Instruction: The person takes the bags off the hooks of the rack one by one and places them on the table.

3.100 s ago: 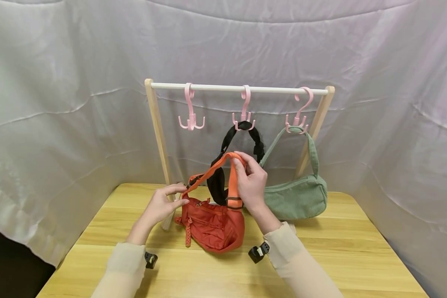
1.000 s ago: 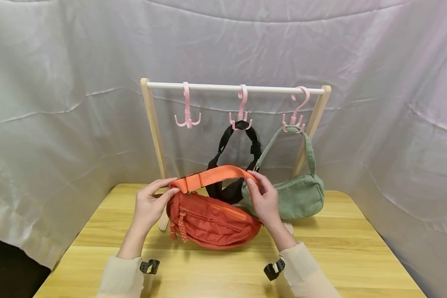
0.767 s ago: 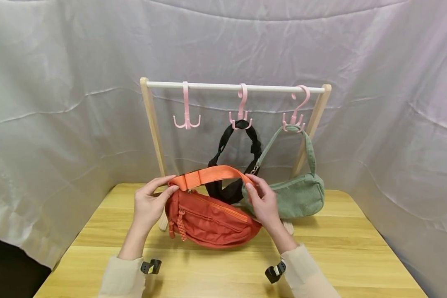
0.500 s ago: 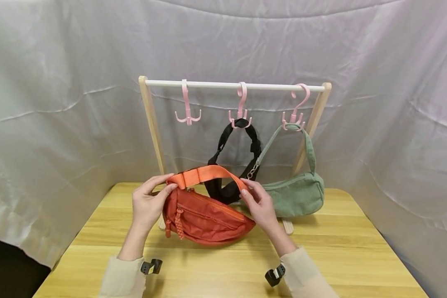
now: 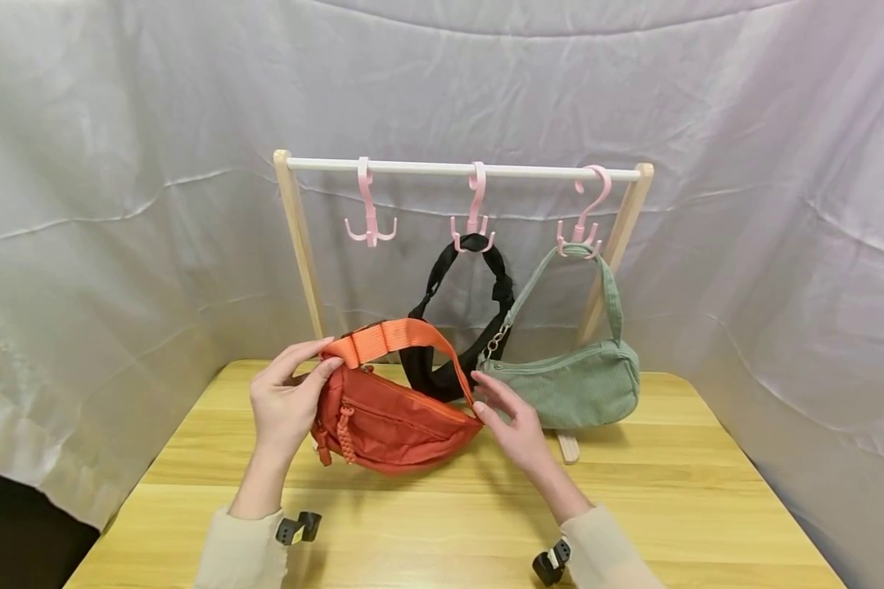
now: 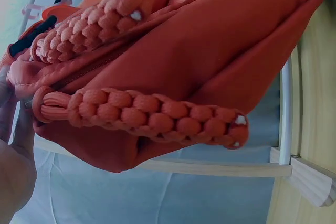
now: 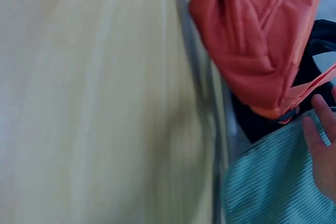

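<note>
1. On the black left-wrist camera, a yellowish label is too small to read.
2. Unlike half a second ago, the right hand no longer pinches the orange strap; the red bag sits slightly farther left.
3. The left hand pinches the strap's left end at the bag's corner.
4. The right hand's fingers are parted beside the strap; I cannot tell whether they touch it.
5. The red bag is before the rack, left of the green bag.
</note>
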Demonstrator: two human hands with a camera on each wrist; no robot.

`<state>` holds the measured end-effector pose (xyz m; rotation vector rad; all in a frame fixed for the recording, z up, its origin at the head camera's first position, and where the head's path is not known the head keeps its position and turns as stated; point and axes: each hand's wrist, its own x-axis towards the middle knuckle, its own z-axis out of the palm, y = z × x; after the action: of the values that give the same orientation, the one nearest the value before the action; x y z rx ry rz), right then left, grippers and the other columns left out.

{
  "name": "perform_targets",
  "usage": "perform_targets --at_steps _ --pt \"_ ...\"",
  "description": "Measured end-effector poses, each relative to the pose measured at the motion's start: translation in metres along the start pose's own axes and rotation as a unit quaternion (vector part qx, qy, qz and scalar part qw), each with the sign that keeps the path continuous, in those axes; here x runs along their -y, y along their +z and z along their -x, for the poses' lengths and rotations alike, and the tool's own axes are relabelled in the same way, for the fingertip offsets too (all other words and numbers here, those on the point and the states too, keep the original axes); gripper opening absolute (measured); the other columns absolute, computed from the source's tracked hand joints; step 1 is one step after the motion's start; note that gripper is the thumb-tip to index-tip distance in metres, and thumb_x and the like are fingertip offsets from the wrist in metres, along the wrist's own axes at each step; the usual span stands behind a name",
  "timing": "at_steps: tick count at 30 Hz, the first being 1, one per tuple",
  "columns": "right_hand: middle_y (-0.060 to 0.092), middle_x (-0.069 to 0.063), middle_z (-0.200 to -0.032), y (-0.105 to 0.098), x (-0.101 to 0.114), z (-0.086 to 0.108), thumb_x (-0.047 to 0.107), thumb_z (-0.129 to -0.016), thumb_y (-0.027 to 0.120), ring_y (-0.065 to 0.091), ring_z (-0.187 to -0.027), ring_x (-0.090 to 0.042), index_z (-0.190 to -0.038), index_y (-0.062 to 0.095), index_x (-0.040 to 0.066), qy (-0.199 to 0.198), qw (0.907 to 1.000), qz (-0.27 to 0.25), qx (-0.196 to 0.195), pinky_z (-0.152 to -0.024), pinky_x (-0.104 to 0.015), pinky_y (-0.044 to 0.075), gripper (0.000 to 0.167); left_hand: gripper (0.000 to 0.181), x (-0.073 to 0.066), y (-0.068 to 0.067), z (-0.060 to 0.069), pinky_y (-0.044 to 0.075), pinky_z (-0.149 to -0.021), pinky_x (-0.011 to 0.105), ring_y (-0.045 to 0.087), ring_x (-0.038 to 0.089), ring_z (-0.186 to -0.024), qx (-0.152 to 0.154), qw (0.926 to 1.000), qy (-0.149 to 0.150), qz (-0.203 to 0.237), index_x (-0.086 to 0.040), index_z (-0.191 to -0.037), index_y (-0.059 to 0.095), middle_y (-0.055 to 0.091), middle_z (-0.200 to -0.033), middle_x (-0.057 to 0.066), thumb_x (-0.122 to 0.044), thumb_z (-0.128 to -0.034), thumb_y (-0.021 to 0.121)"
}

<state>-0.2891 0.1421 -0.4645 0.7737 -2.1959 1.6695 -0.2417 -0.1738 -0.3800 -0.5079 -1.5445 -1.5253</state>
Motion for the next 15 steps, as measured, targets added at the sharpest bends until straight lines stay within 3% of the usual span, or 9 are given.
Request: perform_targets --at_steps 8,15 --pt "0.06 -0.01 -0.147 0.004 -0.012 0.008 0.007 -0.094 0.077 0.06 -0.132 -0.033 -0.145 0.061 0.01 -0.005 0.9999 -0.003 0.016 -0.109 -0.054 0.047 0.054 0.028 -0.007 0.002 -0.003 0.058 -0.066 0.017 0.075 0.009 -0.082 -0.011 0.9989 0.015 0.043 0.016 -0.106 0.074 0.078 -0.103 0.006 0.025 -0.0797 0.074" --pt "0.061 -0.005 -0.146 0.008 -0.02 0.011 0.011 -0.089 0.083 0.056 -0.135 -0.028 -0.143 0.064 0.014 0.009 0.9995 -0.001 0.031 -0.113 -0.051 0.044 0.057 0.026 -0.012 0.001 -0.004 0.06 -0.073 0.021 0.074 0.014 -0.094 -0.041 0.9969 0.02 0.064 0.02 -0.106 0.072 0.078 -0.102 0.006 0.017 -0.0815 0.078"
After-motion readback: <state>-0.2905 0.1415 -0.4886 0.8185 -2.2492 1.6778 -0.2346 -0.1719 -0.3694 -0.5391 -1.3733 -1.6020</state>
